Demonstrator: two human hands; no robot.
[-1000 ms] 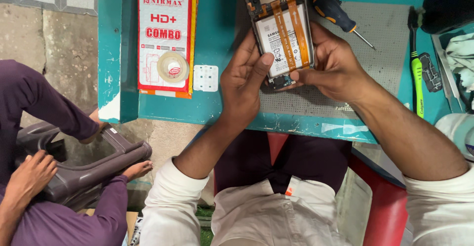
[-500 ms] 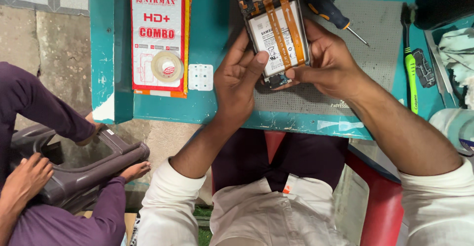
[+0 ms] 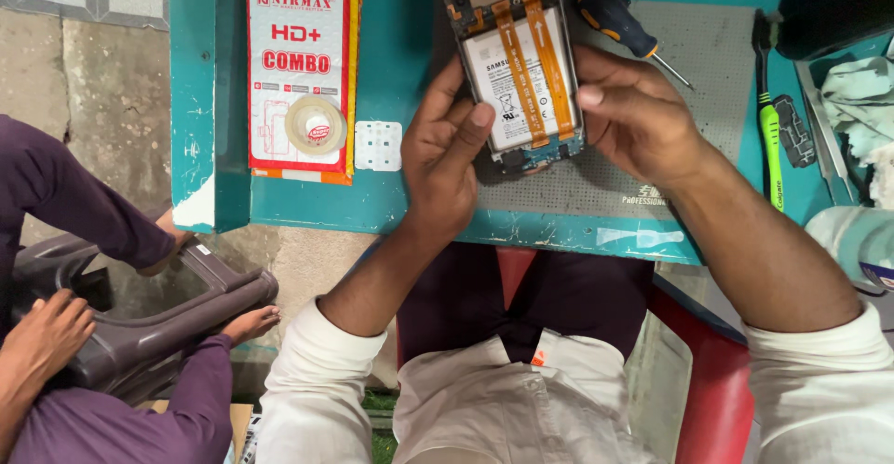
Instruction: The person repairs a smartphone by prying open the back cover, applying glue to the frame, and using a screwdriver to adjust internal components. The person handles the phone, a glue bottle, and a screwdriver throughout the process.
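Bright, even daylight; sharp focus.

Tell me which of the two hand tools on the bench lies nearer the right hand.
The black-and-yellow screwdriver, just above the right hand beside the opened phone; the green-handled tool lies farther right.

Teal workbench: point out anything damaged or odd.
The teal workbench has paint chipped off its near left corner and scuffs along the front edge. The phone, held by the left hand and right hand, lies with its back off.
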